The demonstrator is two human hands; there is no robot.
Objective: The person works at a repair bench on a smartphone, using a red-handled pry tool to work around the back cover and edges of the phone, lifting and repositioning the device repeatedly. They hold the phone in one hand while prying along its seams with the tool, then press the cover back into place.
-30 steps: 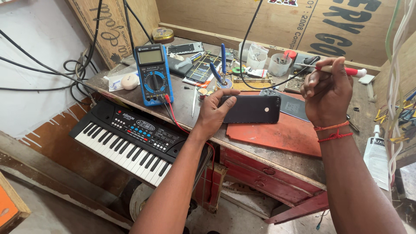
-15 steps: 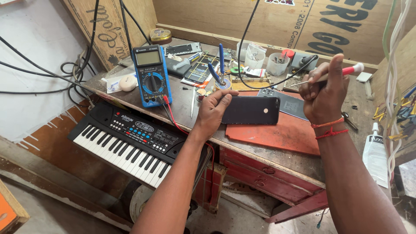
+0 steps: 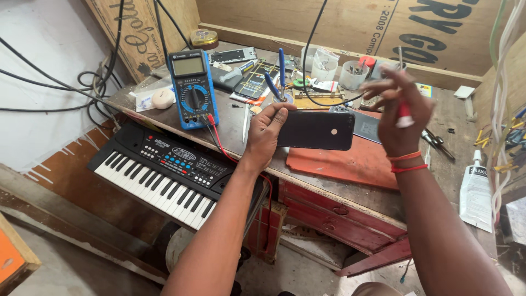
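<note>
My left hand [image 3: 264, 134] grips a black phone [image 3: 318, 130] by its left end, back side up, held flat above the workbench [image 3: 241, 129]. My right hand [image 3: 397, 112] is raised to the right of the phone and holds a screwdriver with a red-and-white handle [image 3: 404, 112], its thin shaft pointing up; the hand is blurred. Red bands circle my right wrist. Under the phone lies a red mat [image 3: 356, 161] on the bench.
A blue multimeter [image 3: 192, 87] with red and black leads leans at the bench's left. A small black keyboard [image 3: 161, 170] sits below the bench edge. Pliers, circuit boards, small cups and a black cable crowd the back. A white bottle [image 3: 475, 194] lies at right.
My right hand has turned the screwdriver from lying sideways to pointing upward and moved slightly toward the phone. The phone stays held in my left hand.
</note>
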